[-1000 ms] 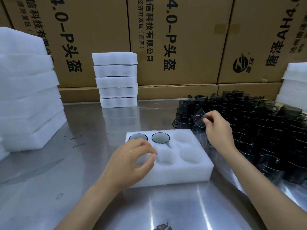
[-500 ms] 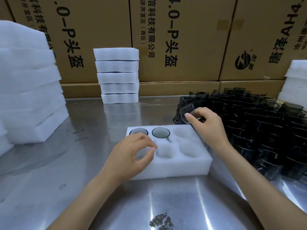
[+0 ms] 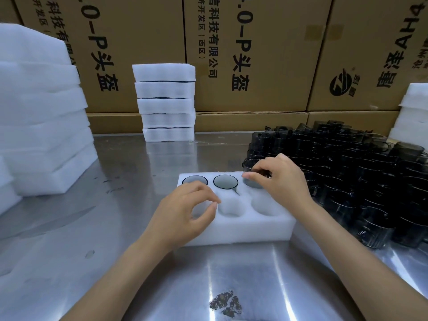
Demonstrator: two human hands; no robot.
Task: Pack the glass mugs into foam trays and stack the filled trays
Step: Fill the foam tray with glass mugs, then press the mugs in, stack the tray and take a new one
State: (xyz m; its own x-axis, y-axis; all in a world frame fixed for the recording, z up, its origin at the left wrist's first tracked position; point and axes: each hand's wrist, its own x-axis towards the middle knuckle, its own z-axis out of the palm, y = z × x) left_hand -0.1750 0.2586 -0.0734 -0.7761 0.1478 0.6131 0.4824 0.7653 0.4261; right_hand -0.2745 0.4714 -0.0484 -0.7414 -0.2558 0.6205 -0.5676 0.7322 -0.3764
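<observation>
Right hand (image 3: 281,181) pinches smoky dark glass mug (image 3: 253,176) by its rim, seating it in the back-right pocket of white six-pocket foam tray (image 3: 243,230), while left hand (image 3: 185,214), fingers loosely curled and holding nothing, rests on the tray, likely steadying it.

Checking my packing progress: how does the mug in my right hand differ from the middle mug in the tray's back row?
The held mug stands proud of its back-right pocket, pinched by the right hand; the middle mug sits fully sunk, only its rim showing, and no hand touches it. Both are dark glass, upright, in the foam tray.
</observation>
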